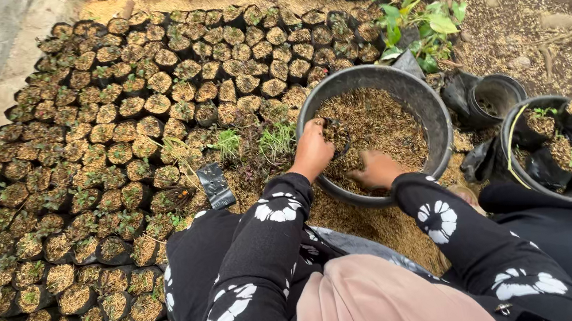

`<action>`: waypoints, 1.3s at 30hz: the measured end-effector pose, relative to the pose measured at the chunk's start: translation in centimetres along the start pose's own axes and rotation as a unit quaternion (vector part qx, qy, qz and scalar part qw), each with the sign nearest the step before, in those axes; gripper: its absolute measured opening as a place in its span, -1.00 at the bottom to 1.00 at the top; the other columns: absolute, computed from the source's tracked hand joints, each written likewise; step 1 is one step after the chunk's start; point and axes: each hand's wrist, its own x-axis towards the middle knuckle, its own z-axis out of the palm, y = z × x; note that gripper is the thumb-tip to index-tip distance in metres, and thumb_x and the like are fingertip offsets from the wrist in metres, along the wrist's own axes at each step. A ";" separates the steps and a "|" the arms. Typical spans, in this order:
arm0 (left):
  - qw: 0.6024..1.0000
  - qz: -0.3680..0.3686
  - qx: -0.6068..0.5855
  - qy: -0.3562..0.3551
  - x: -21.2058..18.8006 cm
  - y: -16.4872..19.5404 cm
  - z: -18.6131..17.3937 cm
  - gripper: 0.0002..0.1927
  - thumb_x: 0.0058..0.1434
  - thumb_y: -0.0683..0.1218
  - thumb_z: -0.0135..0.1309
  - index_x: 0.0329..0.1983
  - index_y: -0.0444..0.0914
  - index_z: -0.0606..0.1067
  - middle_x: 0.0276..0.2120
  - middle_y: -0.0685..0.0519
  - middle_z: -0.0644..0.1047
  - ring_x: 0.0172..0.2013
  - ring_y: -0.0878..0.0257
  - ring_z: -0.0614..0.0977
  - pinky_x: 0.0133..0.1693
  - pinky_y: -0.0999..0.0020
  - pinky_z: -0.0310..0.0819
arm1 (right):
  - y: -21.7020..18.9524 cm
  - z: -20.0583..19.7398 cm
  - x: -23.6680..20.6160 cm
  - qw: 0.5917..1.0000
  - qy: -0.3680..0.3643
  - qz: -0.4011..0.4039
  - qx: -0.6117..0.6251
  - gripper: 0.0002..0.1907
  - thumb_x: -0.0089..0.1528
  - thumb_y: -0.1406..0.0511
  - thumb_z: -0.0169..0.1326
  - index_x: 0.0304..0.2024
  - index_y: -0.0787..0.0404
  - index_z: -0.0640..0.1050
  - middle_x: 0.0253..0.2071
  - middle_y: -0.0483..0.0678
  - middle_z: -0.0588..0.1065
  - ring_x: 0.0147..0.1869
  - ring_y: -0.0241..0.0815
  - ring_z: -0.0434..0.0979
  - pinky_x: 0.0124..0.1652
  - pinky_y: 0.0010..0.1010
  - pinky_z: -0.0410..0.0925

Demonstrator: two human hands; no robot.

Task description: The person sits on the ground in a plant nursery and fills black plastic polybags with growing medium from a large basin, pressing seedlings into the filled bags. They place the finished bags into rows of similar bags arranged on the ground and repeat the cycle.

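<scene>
A large black basin (434, 108) holds brown husk-like potting mix (384, 122). My left hand (312, 151) reaches over the near-left rim and grips a small black planting bag (335, 134) that sits in the mix. Beside it, my right hand (375, 169) lies palm down, scooping the mix near the front rim. Both arms wear black sleeves with white flower prints.
Rows of small black bags (81, 173) filled with mix, some with green sprouts, cover the ground at left. A loose black bag (215, 184) lies by my knee. A bucket (557, 147) of filled bags and an empty pot (495, 98) stand at right. Leafy seedlings (422, 17) grow behind the basin.
</scene>
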 end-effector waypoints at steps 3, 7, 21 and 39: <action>1.000 0.022 0.001 0.016 0.0 -0.4 0.6 -0.42 0.12 -0.26 0.12 0.25 -0.45 0.38 0.24 -0.26 0.36 0.10 -0.18 0.53 0.14 0.09 0.42 | -1.5 1.3 -0.8 0.977 0.085 -0.195 0.000 -0.22 0.22 -0.02 0.19 0.32 0.29 0.33 0.33 0.22 0.30 0.31 0.24 0.35 0.21 -0.02 0.26; 1.000 0.003 0.014 0.014 0.1 0.0 1.2 -0.45 0.15 -0.24 0.11 0.24 -0.43 0.39 0.26 -0.24 0.35 0.11 -0.19 0.50 0.13 0.08 0.39 | -0.4 0.8 -1.3 0.972 0.045 -0.219 -0.067 -0.34 0.14 0.18 0.20 0.30 0.09 0.43 0.27 0.04 0.41 0.27 0.12 0.43 0.19 -0.10 0.33; 0.998 0.006 0.034 -0.045 -2.4 1.9 0.9 -0.45 0.11 -0.22 0.16 0.19 -0.45 0.38 0.17 -0.23 0.39 0.12 -0.18 0.50 0.15 0.10 0.39 | 2.5 -10.5 -5.3 0.928 0.126 -0.116 0.331 -0.44 0.19 0.37 0.16 0.27 0.17 0.45 0.09 0.02 0.57 0.11 -0.13 0.59 0.10 -0.27 0.42; 0.997 0.032 -0.063 -0.029 -6.4 5.8 1.7 -0.47 0.08 -0.29 0.11 0.18 -0.40 0.41 0.17 -0.15 0.42 0.09 -0.15 0.53 0.14 0.13 0.40 | -1.2 -7.6 -8.4 0.940 0.173 -0.158 0.249 -0.47 0.19 0.31 0.20 0.21 0.11 0.40 0.05 0.09 0.58 0.05 0.05 0.60 -0.01 -0.17 0.45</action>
